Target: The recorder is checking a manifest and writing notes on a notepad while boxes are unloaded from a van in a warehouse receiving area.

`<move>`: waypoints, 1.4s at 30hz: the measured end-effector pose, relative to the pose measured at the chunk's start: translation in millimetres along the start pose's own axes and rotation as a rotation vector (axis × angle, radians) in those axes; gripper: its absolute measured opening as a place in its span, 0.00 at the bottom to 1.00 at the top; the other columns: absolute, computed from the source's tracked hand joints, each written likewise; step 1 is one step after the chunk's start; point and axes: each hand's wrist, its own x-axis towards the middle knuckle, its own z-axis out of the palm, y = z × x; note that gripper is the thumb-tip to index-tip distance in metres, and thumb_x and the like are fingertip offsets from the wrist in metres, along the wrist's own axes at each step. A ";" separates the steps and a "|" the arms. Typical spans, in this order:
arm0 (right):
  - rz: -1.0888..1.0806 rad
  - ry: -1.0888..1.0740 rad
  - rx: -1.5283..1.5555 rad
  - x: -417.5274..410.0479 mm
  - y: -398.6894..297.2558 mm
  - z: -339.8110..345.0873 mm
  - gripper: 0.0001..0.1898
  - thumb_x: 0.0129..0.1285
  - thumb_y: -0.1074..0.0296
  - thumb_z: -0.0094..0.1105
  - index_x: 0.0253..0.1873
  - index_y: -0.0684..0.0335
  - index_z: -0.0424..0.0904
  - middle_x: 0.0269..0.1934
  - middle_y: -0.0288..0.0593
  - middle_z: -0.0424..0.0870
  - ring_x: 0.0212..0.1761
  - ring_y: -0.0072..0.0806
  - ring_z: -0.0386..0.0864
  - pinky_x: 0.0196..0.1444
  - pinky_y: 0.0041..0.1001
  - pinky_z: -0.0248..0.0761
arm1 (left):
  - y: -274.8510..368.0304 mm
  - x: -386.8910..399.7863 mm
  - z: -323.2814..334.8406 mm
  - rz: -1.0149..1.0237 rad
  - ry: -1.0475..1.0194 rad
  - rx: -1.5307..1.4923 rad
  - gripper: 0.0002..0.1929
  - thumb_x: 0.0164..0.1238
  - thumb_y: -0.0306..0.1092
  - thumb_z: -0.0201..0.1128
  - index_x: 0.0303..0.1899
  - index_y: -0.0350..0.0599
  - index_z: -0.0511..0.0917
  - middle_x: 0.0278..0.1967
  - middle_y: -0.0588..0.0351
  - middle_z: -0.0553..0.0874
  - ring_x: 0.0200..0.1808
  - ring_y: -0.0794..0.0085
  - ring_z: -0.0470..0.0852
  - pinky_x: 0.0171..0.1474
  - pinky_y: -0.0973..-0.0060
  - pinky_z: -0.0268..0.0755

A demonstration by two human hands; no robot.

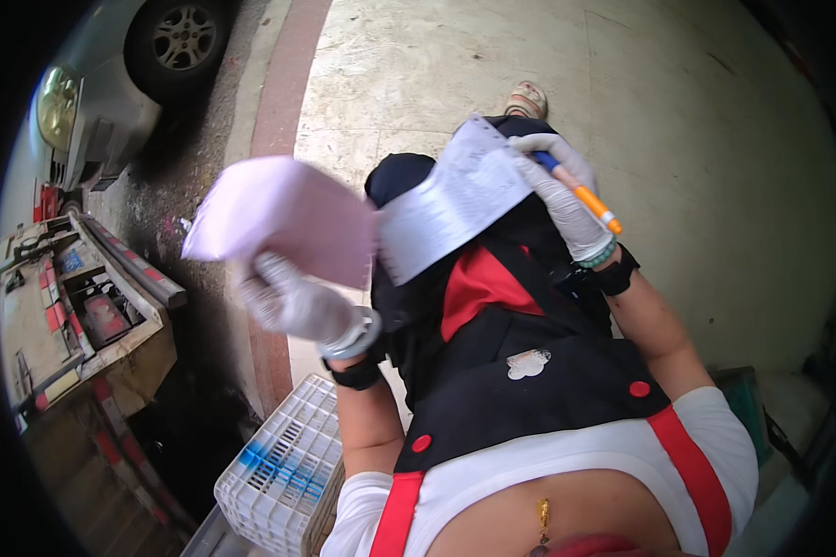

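Note:
My left hand (296, 303), in a white glove, grips the lower edge of a pinkish sheet of paper (285, 209), which is blurred and curled. A white sheet of paper (453, 198) with print and handwriting hangs over my lap; its upper right edge is at the fingers of my gloved right hand (557, 181). That hand also holds a pen (589, 198) with a blue end and an orange end, slanting down to the right. The left edge of the white sheet meets the pink one; whether they are joined, I cannot tell.
A white plastic crate (285, 466), upside down and marked with blue, stands at my left. Farther left are a truck bed (104, 299) with red and white stripes and a silver car (90, 90) on the road. Pale floor (669, 139) stretches ahead and right.

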 end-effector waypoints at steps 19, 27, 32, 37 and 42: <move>0.311 0.150 0.059 -43.7 20.3 -84.4 0.17 0.61 0.75 0.63 0.54 0.67 0.71 0.45 0.40 0.80 0.47 0.20 0.77 0.52 0.21 0.70 | -1.3 -145.7 58.8 1.033 -1.160 0.188 0.22 0.53 0.30 0.61 0.52 0.36 0.78 0.37 0.57 0.75 0.29 0.74 0.74 0.28 0.77 0.65; 0.212 0.295 0.103 -45.0 44.6 -73.3 0.16 0.62 0.76 0.60 0.54 0.67 0.72 0.46 0.40 0.80 0.47 0.21 0.77 0.53 0.21 0.70 | -17.8 -131.7 36.2 1.055 -1.300 0.254 0.24 0.55 0.30 0.58 0.55 0.31 0.75 0.51 0.46 0.78 0.48 0.64 0.79 0.43 0.72 0.73; 0.213 0.286 0.072 -39.6 43.8 -67.0 0.16 0.62 0.76 0.61 0.55 0.67 0.73 0.47 0.40 0.80 0.47 0.21 0.77 0.54 0.22 0.69 | -20.6 -133.5 33.7 1.023 -1.315 0.278 0.24 0.55 0.30 0.57 0.56 0.31 0.75 0.52 0.45 0.77 0.49 0.63 0.78 0.44 0.72 0.73; 0.219 0.291 0.087 -39.9 43.0 -65.8 0.16 0.62 0.75 0.61 0.54 0.66 0.73 0.47 0.40 0.80 0.49 0.22 0.76 0.55 0.22 0.69 | -18.8 -137.4 41.5 1.031 -1.317 0.266 0.25 0.55 0.30 0.57 0.56 0.31 0.74 0.54 0.45 0.77 0.50 0.62 0.78 0.45 0.72 0.73; 0.205 0.288 0.065 -41.4 49.3 -68.8 0.15 0.62 0.76 0.60 0.54 0.65 0.74 0.47 0.39 0.80 0.49 0.21 0.76 0.55 0.22 0.69 | -15.9 -140.9 50.8 1.047 -1.291 0.254 0.25 0.56 0.30 0.56 0.58 0.31 0.74 0.58 0.43 0.76 0.51 0.60 0.77 0.46 0.71 0.73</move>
